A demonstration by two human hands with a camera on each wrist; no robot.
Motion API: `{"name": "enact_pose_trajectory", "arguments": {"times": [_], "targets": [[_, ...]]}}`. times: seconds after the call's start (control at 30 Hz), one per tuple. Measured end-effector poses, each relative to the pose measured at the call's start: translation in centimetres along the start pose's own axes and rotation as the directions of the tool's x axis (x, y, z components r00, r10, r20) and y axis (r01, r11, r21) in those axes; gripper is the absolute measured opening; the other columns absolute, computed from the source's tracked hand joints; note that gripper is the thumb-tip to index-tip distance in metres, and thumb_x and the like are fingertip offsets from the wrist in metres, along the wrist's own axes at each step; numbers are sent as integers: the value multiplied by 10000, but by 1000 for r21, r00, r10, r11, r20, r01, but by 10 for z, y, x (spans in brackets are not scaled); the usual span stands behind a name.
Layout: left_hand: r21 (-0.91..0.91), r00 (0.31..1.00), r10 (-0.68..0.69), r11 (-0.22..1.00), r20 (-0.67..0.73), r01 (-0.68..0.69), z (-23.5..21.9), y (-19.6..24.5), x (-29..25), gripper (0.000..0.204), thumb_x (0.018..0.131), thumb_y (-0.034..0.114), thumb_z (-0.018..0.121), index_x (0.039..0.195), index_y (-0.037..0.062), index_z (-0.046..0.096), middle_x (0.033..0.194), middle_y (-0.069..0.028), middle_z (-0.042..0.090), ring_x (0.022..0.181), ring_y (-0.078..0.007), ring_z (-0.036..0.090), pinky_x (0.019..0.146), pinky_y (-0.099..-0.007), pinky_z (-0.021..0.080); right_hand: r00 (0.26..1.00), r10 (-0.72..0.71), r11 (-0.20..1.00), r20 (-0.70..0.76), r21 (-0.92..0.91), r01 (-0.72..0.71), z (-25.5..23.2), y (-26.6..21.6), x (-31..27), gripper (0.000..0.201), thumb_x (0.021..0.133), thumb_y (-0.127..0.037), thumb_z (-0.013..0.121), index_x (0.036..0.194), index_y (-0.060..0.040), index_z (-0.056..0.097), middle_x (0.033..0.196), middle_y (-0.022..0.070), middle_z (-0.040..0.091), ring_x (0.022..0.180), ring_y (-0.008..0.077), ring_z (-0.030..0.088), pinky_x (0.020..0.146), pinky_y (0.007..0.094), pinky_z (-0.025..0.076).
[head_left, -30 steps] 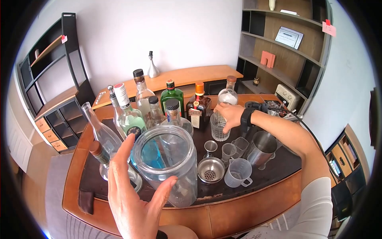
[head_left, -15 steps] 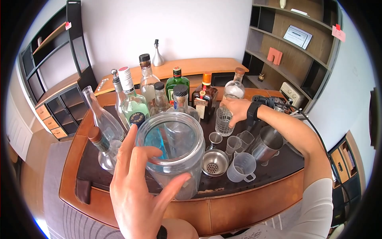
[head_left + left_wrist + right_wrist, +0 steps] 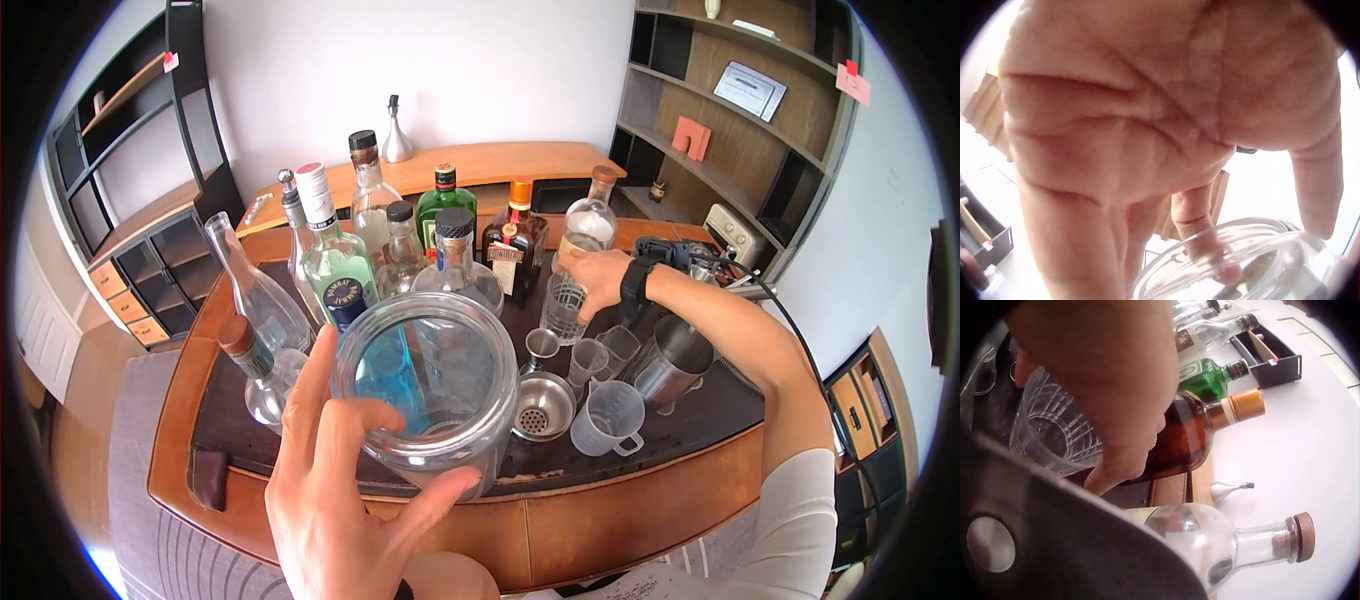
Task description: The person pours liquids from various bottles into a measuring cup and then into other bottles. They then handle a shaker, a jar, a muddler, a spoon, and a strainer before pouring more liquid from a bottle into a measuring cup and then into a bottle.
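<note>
A wide-mouthed clear glass jar [image 3: 495,425] stands at the table's near side, its round opening facing up toward me. My left hand [image 3: 335,500] holds it by the rim: a bent finger hooks over the edge, and the thumb lies against the near side. In the left wrist view the palm fills most of the picture, with the jar's rim [image 3: 1254,228] below it. Farther back, my right hand [image 3: 598,278] grips a cut-pattern mixing glass [image 3: 566,312] from above, near its top. That glass [image 3: 1054,434] also shows beside the fingers in the right wrist view.
Behind the jar stand several bottles, among them a green bottle [image 3: 432,212] and an orange-capped brown bottle [image 3: 510,255]. A cork-topped bottle [image 3: 590,218] is just beyond my right hand. A jigger [image 3: 541,345], strainer [image 3: 545,408], plastic measuring jug [image 3: 605,420] and metal tin [image 3: 672,360] stand at right.
The left index finger has bent down over the jar's rim, and the jar has tipped slightly toward me. The right hand stays on the mixing glass. The head view has shifted a little.
</note>
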State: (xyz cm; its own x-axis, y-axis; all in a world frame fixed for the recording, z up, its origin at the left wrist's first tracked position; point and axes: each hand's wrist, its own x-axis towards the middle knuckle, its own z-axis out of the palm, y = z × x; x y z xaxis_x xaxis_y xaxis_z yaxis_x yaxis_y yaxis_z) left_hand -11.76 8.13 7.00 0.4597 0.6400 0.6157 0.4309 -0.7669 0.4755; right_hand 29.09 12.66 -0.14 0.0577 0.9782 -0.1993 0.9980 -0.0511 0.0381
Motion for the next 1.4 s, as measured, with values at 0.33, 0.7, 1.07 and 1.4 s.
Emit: {"name": "enact_pose_trajectory", "arguments": {"times": [0.33,0.7,1.07,1.4], "targets": [[39,1000,22,999,-4,-22,-1,2,-2,448,689,295,887,899,16,607,1304,-213,620,1065,-292,661,817,-373,577,999,36,999,-16,13,-36,-16,-17,-23,1000,642,-377,861,1468,-84,377,1318,229,523,1209,403,552,974,476,477],[22,1000,-5,1000,-10,5,11,-12,-4,626,586,297,942,1009,13,577,1426,-237,522,1065,-299,659,745,-367,589,823,-266,924,-501,111,366,-63,-101,-163,644,845,-240,742,1396,-54,466,1287,172,545,1161,376,563,986,437,463],[170,1000,-16,985,8,14,25,-15,2,1092,598,265,930,1522,89,374,1078,-66,586,997,-217,611,809,-390,551,753,-59,783,-655,438,442,12,-92,-255,534,788,-106,799,1282,-39,607,1231,142,639,1097,316,627,934,386,501],[-110,992,-93,990,-82,83,56,-23,-14,1005,587,307,952,1381,66,386,1498,-167,404,1349,-336,448,992,-440,482,598,361,554,-715,681,479,75,-49,-276,427,763,13,724,1182,3,644,1120,122,681,1036,224,654,946,341,488]]}}
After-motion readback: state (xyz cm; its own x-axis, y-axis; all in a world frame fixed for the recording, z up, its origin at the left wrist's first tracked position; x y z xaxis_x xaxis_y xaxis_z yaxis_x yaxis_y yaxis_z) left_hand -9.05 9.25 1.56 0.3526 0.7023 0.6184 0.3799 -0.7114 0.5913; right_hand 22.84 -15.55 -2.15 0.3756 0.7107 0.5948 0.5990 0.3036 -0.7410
